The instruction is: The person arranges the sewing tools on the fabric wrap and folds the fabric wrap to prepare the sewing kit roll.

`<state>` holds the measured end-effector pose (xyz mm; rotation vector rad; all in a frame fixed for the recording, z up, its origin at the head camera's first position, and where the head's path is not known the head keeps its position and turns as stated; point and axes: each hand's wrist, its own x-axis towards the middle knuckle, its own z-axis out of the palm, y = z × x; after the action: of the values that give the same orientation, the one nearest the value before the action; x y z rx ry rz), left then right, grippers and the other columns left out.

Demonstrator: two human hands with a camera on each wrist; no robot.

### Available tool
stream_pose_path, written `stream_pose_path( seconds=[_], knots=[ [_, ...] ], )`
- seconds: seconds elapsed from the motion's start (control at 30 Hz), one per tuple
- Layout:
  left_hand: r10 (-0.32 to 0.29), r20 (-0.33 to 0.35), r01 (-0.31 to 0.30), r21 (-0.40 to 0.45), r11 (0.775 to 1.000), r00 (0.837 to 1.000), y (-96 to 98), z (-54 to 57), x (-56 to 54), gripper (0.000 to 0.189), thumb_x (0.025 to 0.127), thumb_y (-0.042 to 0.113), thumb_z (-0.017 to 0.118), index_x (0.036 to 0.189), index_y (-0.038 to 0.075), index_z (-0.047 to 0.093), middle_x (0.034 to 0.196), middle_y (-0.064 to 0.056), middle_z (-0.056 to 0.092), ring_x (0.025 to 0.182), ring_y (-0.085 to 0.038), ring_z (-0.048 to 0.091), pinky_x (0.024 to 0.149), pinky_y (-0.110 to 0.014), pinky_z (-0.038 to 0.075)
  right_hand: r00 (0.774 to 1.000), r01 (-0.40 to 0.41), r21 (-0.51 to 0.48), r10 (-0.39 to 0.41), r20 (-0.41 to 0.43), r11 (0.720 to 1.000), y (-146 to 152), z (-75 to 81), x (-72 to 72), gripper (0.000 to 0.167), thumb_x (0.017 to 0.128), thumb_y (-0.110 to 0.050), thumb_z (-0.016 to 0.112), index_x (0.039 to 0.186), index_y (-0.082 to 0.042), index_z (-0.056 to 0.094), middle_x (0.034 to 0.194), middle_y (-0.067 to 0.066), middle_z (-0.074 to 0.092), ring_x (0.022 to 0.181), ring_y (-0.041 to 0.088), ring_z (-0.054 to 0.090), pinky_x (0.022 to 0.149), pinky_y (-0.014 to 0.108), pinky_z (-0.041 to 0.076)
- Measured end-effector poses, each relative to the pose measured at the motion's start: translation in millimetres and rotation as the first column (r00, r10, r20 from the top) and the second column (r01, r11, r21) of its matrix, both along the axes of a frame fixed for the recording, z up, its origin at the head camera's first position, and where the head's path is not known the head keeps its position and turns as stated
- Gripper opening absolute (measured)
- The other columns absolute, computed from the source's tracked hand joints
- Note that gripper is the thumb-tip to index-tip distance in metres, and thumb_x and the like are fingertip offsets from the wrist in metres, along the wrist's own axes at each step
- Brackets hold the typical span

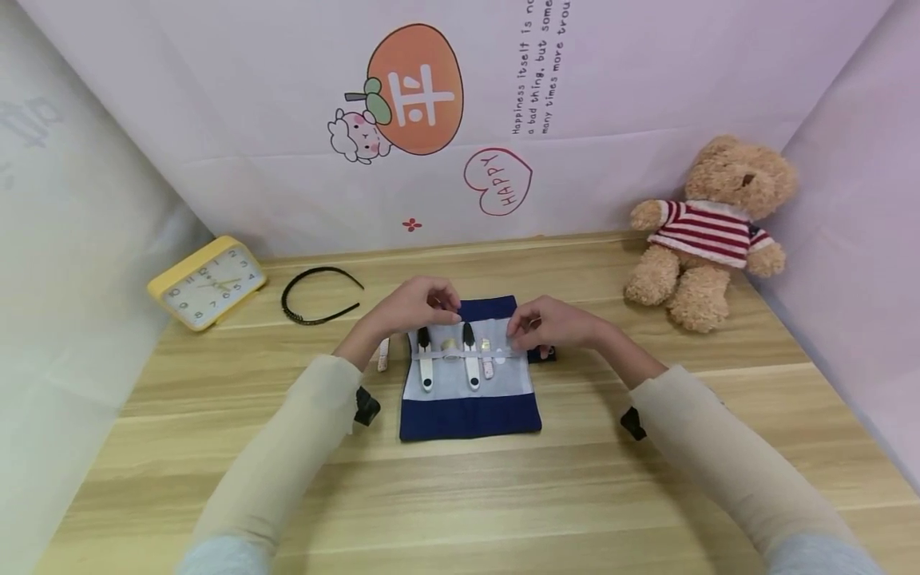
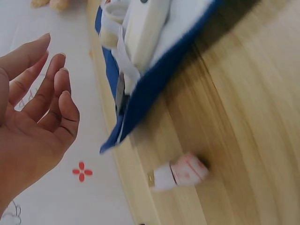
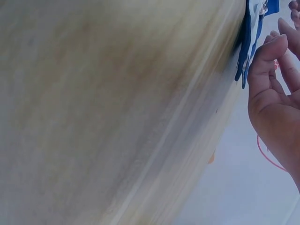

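Observation:
A navy cloth roll pouch (image 1: 470,418) lies unfolded, its pale lining facing up. Under its white elastic strap sit two white-handled tools, one on the left (image 1: 427,372) and one near the middle (image 1: 472,369), both with dark tips. Between them is a small beige round thing (image 1: 450,348); a small white patterned tube (image 1: 488,367) is further right. My left hand (image 1: 424,305) hovers over the pouch's far edge, fingers loosely bent, nothing in them. At the pouch's right side, my right hand (image 1: 555,323) has bent fingers, with no object visible between them; whether it touches the cloth is unclear.
A similar patterned tube (image 2: 187,171) lies on the wood left of the pouch. Behind it are a black headband (image 1: 316,321) and a yellow clock (image 1: 210,283). A teddy bear (image 1: 707,233) sits back right, against the white wall cloth (image 1: 611,176).

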<state>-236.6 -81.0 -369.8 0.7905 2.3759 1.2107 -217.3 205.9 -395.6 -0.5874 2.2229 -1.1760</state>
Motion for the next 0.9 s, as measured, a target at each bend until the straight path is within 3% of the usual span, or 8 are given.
stream_pose_path(
  seconds=[0.17,0.43,0.63,0.9],
  knots=[
    [0.033,0.006,-0.033,0.015,0.999,0.999,-18.2,-1.3,3.7,0.021,0.095,0.008,0.073,0.109,-0.005,0.067,0.101,-0.008,0.069,0.092,-0.025,0.063,0.083,-0.036,0.052,1.0,-0.001,-0.01,0.001,0.005,1.0,1,0.3,1.7,0.016,0.093,-0.01,0.074,0.105,0.0,0.07,0.091,0.011,0.064,0.076,0.025,0.058,0.057,0.031,0.053],
    [0.154,0.02,-0.154,-0.011,0.988,0.988,-56.7,-7.4,16.1,0.022,0.093,0.012,0.074,0.11,-0.002,0.068,0.101,-0.009,0.067,0.088,-0.025,0.06,0.075,-0.036,0.049,1.0,0.02,0.004,-0.02,0.006,1.0,7,-1.1,1.7,0.017,0.093,-0.009,0.074,0.106,0.001,0.07,0.091,0.012,0.065,0.075,0.023,0.059,0.056,0.032,0.054],
    [0.208,-0.004,-0.208,-0.02,0.978,0.978,-83.8,-15.9,18.2,0.02,0.091,0.01,0.076,0.106,-0.001,0.069,0.103,-0.012,0.067,0.09,-0.026,0.059,0.079,-0.037,0.049,1.0,0.006,0.013,-0.006,0.019,1.0,9,-2.5,1.5,0.018,0.091,-0.008,0.075,0.104,0.003,0.069,0.089,0.012,0.063,0.07,0.022,0.057,0.053,0.03,0.053],
    [0.234,0.009,-0.233,-0.063,0.97,0.972,-105.3,-25.3,20.1,0.02,0.09,0.005,0.077,0.105,-0.003,0.068,0.103,-0.014,0.067,0.092,-0.025,0.059,0.082,-0.034,0.048,1.0,-0.008,0.046,0.008,0.005,0.999,7,-5.6,0.7,0.013,0.091,-0.007,0.076,0.1,0.0,0.07,0.085,0.008,0.062,0.051,0.012,0.043,0.046,0.024,0.039]
  ],
)
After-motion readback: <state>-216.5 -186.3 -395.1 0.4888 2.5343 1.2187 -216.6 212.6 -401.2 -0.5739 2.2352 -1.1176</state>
